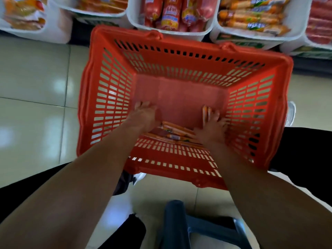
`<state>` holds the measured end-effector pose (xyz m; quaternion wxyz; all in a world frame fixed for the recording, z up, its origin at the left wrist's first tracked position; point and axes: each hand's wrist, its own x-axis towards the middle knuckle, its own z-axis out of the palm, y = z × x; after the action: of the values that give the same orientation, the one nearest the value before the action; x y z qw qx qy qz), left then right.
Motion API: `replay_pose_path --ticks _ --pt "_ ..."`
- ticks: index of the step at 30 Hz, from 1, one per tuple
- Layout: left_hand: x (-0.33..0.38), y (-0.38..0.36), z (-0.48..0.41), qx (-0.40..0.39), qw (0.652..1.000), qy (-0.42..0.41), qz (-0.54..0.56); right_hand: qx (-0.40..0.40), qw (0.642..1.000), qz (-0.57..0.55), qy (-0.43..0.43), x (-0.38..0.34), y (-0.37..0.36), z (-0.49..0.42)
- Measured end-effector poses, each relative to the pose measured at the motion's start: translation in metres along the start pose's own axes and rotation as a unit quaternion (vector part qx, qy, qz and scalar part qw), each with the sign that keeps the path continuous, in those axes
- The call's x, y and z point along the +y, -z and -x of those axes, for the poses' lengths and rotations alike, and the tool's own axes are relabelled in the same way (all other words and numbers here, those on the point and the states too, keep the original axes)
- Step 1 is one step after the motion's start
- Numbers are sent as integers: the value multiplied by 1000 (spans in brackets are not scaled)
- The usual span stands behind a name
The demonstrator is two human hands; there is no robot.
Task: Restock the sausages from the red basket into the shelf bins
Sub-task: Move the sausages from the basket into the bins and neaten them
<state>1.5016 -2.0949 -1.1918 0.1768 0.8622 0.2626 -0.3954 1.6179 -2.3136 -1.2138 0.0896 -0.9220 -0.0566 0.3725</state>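
Observation:
The red basket [100,90] stands on the floor below the shelf. Both my hands reach down inside it. My left hand [144,115] lies flat on the basket floor with straight fingers, touching the edge of a small pile of orange sausage sticks [175,131] at the near wall. My right hand [212,125] holds two orange sausages [206,114] that point away from me. White shelf bins stand above the basket: one with red sausages [168,13], one with orange sausages [251,15].
More white bins sit along the shelf at far left [23,15] and far right [319,20]. Shiny cream floor tiles [36,87] surround the basket. A dark stool [197,227] stands under me, with my dark-trousered knees on both sides.

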Motion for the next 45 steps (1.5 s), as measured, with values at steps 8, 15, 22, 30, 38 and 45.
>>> replay_pose_path --ticks 8,15,22,30,38,45 --pt "-5 -5 19 -21 997 49 58 -96 973 77 196 -5 3 1" --pt "-9 -15 35 -112 983 76 120 -143 940 207 232 -23 18 -7" --pt "-5 -13 33 -175 973 85 121 -171 913 287 233 -11 12 1" --pt "-5 -17 34 -198 966 75 148 -111 890 334 291 -9 7 3" --pt "-1 -29 31 -180 964 94 169 -147 904 281 288 -18 13 -6" --pt "-4 -30 32 -181 960 86 197 -187 895 283 290 -25 14 -13"
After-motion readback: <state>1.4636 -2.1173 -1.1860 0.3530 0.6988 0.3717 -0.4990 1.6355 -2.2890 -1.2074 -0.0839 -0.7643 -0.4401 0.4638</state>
